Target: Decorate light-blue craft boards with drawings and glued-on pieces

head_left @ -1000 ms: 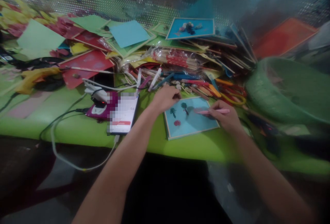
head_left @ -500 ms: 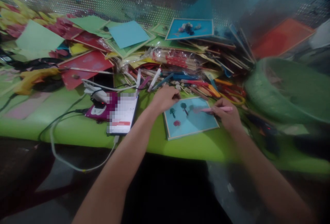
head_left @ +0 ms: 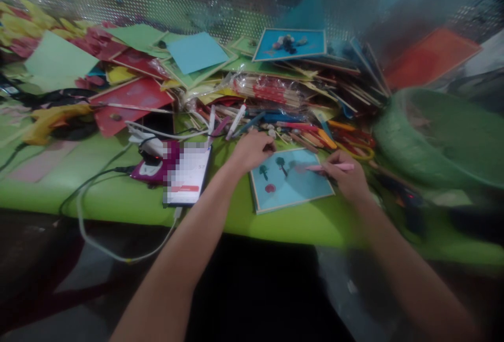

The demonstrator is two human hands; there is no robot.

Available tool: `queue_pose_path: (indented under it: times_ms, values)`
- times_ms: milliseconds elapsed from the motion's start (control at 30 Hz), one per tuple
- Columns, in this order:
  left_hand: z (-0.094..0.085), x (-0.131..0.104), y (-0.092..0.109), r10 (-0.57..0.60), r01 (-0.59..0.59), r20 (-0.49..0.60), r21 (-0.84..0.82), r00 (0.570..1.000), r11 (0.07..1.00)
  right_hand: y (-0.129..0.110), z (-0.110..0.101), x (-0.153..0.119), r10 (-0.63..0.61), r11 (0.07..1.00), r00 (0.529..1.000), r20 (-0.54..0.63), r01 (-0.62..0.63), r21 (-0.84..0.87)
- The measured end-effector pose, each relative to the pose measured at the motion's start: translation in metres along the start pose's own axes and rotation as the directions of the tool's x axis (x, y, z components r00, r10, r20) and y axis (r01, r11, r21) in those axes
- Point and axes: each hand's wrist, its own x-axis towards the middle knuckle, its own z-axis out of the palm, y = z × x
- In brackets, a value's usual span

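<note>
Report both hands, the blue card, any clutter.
Right hand gripping pink pen over blue card. Left hand at card's far-left corner. Loose pens crowd beyond far edge.

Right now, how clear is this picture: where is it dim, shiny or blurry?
Head view: dim overall, though the smartphone screen glows, partly hidden by blocky pixels; head view: glints on clear plastic wrapping; head view: soft shadow on the framed blue card beside the right hand; head view: the pink pen's tip is indistinct, and the green basin looks smeared.
</note>
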Motion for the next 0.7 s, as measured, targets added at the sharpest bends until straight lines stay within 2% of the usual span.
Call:
queue_pose_path:
  times_ms: [400,700]
  values:
    - [0.0014,0.0001,-0.0017,0.007,-0.007,-0.007,-0.006,1.000,1.000,-0.0045,0.0007,-0.0025,-0.009,0.998,0.994,0.107,0.002,0.066]
    - [0.0002,-0.0001,-0.0005,-0.002,0.002,0.010,-0.013,1.000,1.000,-0.0042,0.0044,-0.0029,-0.023,0.999,0.994,0.110,0.018,0.051]
